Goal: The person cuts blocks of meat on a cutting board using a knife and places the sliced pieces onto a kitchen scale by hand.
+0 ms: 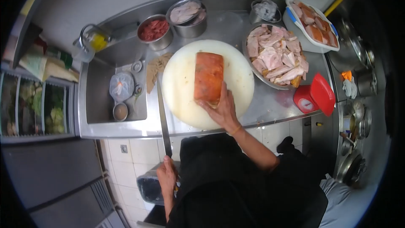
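Observation:
My left hand [167, 174] is closed round the handle of a long knife [163, 120], low in front of the counter. Its blade points away from me, along the left side of a round white cutting board [181, 97]. On the board lies a thick block of meat [209, 76] with an orange-brown surface. My right hand [222, 110] grips its near end, thumb on the left and fingers along the right side. A brown cloth [157, 71] lies left of the board. To the right stands a large metal bowl [276, 86] heaped with pale meat pieces [274, 52].
Behind the board are metal pots with red meat [154, 30] and pale meat [185, 12]. At left, a sink [95, 97] holds a tied plastic bag [122, 86]. A red scale [310, 97] and a white tub of meat blocks [291, 6] stand right. A bin [147, 185] sits below.

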{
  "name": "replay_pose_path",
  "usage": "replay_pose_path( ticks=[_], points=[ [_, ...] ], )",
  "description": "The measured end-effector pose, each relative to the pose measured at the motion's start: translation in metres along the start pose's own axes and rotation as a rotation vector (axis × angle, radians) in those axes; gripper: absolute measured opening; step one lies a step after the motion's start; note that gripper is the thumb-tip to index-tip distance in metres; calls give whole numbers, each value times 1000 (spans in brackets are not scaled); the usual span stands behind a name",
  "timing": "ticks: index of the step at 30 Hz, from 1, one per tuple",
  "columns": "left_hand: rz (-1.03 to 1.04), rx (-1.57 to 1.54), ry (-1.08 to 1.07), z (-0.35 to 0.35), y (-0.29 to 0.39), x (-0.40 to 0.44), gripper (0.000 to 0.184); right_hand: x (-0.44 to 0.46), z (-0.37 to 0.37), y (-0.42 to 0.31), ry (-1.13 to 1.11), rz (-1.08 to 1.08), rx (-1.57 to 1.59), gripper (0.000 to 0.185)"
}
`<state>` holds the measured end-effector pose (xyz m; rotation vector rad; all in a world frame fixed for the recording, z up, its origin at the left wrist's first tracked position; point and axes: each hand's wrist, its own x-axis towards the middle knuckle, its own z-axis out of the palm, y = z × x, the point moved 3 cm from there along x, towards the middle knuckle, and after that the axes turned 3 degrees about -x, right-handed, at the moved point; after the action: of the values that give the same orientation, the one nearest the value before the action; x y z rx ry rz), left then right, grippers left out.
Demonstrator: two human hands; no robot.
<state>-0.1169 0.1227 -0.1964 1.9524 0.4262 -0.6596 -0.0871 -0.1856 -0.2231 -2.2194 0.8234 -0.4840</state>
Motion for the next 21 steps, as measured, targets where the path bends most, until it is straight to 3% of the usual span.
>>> replay_pose_path(
  ticks=[3, 6, 7, 8, 10, 13, 16, 21],
  points=[
    [29, -12, -9, -11, -10, 7, 69, -34, 13, -5, -257, -55, 309, 103],
    [31, -20, -22, -18, 1, 8, 68, -20, 11, -8, -288, -277, 109, 94],
    [47, -5, -12, -21, 1, 9, 68, -6, 7, -11, -441, -202, 74, 88],
    [64, 13, -3, -24, 2, 10, 67, 0, 3, -17, -178, -469, -129, 89],
    [40, -16, -30, -26, -1, 13, 66, 28, -12, -55, -237, -709, -373, 91],
    [29, -24, -58, -24, -8, 14, 66, 69, 16, -50, -323, -952, -499, 91],
    [57, 77, -53, -24, -14, 23, 67, 90, 20, -65, -677, -756, -588, 86],
    [153, 201, -71, -16, -3, 24, 68, 101, 39, -50, -244, -615, -518, 78]
  ],
)
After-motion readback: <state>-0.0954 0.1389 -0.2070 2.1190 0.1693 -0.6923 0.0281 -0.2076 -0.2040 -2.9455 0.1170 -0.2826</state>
